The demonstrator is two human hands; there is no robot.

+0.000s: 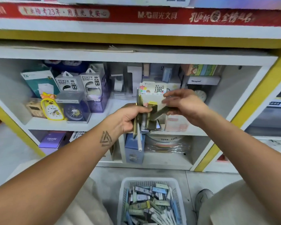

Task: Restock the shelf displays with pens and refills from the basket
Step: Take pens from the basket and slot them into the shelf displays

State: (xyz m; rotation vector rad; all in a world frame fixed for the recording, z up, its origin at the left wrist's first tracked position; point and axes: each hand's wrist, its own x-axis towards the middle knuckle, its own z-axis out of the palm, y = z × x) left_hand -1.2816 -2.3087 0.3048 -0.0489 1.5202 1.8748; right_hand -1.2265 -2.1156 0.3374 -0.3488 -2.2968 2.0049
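A white shelf unit (pixel 136 56) with yellow edging fills the view, stocked with boxed power banks (pixel 81 83), a yellow chick alarm clock (pixel 51 107) and a refill display box (pixel 152 90). On the grey floor below sits a white basket (pixel 150 181) heaped with pen and refill packs. The left hand (pixel 128 118) grips a bundle of olive-green packs (pixel 140 117) upright, fingers curled round it. The right hand (pixel 183 103) pinches 1 olive pack (pixel 162 112), tilted, just beside the bundle. Both forearms reach forward toward the middle shelf.
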